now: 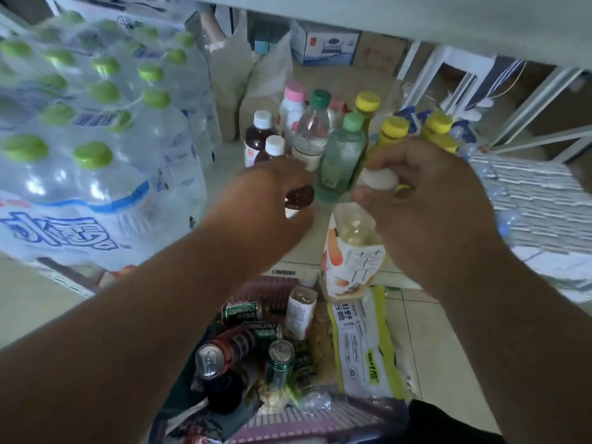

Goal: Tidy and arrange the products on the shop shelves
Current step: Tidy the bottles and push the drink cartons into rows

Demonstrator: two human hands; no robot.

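Low on a white shop shelf (298,251), restocking is under way. Nearest, a pink basket (320,421) on the floor holds Tsingtao cans (243,310), a small bottle and a snack bag (362,344), presumably stock waiting to go up. Above it, the left hand (269,206) curls round a dark-brown bottle (299,197), while the right hand (426,200) grips a pale juice bottle (352,251) by its white cap, likely to stand them with the bottles (323,136) behind. Shrink-wrapped water packs (96,123) stand left.

A shop: shelf (336,267) of drinks (plus shrink-wrapped water packs (80,123)).
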